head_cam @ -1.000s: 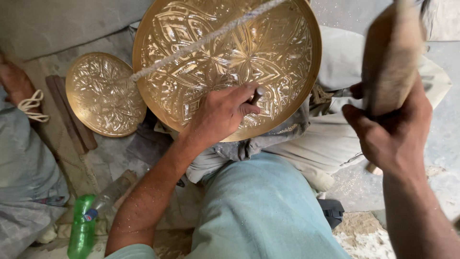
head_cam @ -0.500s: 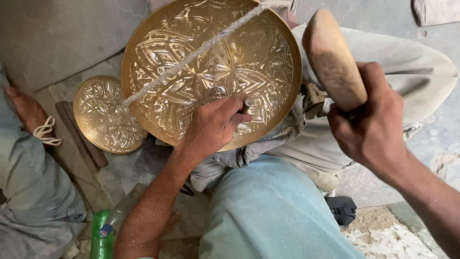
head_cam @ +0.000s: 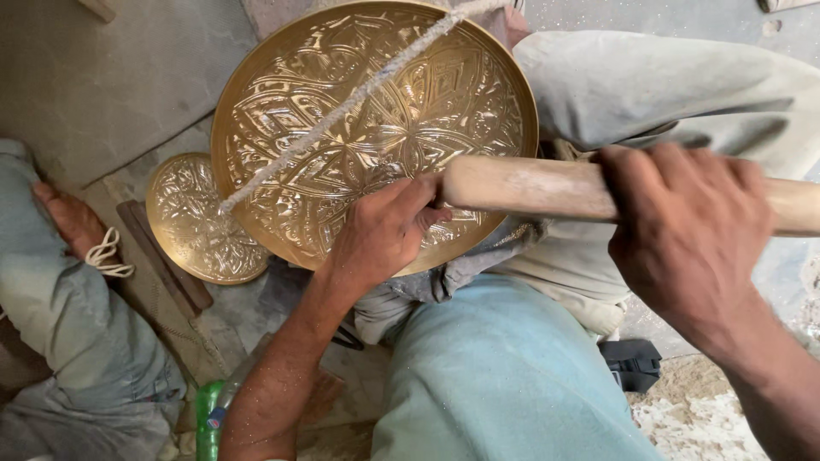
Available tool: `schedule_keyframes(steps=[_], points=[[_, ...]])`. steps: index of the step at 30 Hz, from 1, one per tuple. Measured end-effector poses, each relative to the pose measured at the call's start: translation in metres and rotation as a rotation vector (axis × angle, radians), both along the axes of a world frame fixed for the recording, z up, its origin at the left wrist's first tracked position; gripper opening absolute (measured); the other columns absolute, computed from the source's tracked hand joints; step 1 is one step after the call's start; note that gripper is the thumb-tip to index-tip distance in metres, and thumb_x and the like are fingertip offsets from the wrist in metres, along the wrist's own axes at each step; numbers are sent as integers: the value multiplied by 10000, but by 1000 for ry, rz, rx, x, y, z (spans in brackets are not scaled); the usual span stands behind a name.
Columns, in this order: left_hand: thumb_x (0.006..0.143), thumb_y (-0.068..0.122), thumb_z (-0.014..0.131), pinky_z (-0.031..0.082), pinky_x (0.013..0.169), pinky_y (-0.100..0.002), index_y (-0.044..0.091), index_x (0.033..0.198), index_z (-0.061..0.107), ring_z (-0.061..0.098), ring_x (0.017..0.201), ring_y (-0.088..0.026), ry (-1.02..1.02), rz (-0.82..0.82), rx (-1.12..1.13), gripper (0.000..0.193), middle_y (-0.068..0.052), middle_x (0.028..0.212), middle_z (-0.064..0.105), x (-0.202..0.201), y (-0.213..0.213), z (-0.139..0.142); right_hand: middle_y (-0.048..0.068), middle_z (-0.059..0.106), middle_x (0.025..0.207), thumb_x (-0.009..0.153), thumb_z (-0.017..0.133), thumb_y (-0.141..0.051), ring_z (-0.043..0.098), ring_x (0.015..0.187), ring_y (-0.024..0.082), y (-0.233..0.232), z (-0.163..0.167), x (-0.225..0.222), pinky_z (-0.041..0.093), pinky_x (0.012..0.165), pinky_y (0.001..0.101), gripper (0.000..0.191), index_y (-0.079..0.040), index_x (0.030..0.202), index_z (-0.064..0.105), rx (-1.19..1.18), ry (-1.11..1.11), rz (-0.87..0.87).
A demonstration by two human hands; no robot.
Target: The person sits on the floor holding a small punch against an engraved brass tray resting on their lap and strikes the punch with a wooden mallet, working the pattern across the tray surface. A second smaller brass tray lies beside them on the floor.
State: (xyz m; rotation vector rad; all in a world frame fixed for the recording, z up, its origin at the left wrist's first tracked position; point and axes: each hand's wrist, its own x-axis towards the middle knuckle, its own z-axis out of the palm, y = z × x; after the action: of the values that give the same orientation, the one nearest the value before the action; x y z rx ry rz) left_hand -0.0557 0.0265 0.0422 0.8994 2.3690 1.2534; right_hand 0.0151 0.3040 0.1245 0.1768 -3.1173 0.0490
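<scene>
Two brass trays fill the upper left of the view, both already covered in raised engraved patterns. The large round tray (head_cam: 376,128) rests tilted on the person's lap, its inner face toward the camera. Its whole visible surface carries a finished-looking star and flower design, with leaf shapes running out to the rim, so most of the chasing seems done; what remains cannot be told, since the spot being worked near the lower rim is hidden under the left hand.

That left hand (head_cam: 384,235) presses against the lower part of the large tray, fingers curled in a closed grip around something thin that barely shows; it looks like a small punch, though this is uncertain. The right hand (head_cam: 683,239) is wrapped tight around a pale wooden mallet (head_cam: 530,188), which lies level across the view with its rounded end just above the left hand's fingers.

One twisted cord (head_cam: 342,107) runs slantwise across the large tray's face. The smaller tray (head_cam: 201,222), equally patterned, lies flat on the stone floor (head_cam: 102,85) beside the large one, partly tucked under its edge. At the left edge sits another person's bare foot (head_cam: 73,218), and a green bottle (head_cam: 209,418) stands lower down.
</scene>
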Motion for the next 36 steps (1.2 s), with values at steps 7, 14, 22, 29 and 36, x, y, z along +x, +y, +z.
schedule_keyframes(steps=[7,14,22,29,36], points=[[933,-30,689,614,755,-360,84,1335,576,780,934,-241,-62,-17,19,433,-100,1061,703,-4,0,-1,54,679,867,878,684,-36,640,747,197,3,-4,5,499,691,401,301,-95,1169,636,-295,-81,-198],[930,47,762,576,682,-389,91,1331,590,725,819,-257,-18,-54,-30,439,-90,965,685,0,5,1,8,678,925,872,628,-78,645,723,130,5,-11,17,506,618,347,390,-123,1255,569,-710,-124,-382],[936,79,747,567,684,-386,106,1349,585,709,833,-268,48,-103,-78,445,-73,990,674,-6,4,4,76,656,1001,902,641,-60,626,822,164,7,-10,15,513,697,358,427,-70,1312,519,-617,-67,-235],[919,76,779,562,668,-391,92,1307,613,703,794,-260,12,-101,-60,423,-79,943,656,-9,5,8,27,689,974,867,674,-43,638,754,164,5,-8,14,514,640,335,556,-160,1395,549,-286,-199,-195],[885,-5,736,571,692,-403,77,1303,594,709,839,-279,22,-128,-74,449,-89,970,662,-10,5,7,72,662,880,770,688,0,585,685,208,7,-13,22,476,600,366,637,-156,1381,597,-118,-121,-82]])
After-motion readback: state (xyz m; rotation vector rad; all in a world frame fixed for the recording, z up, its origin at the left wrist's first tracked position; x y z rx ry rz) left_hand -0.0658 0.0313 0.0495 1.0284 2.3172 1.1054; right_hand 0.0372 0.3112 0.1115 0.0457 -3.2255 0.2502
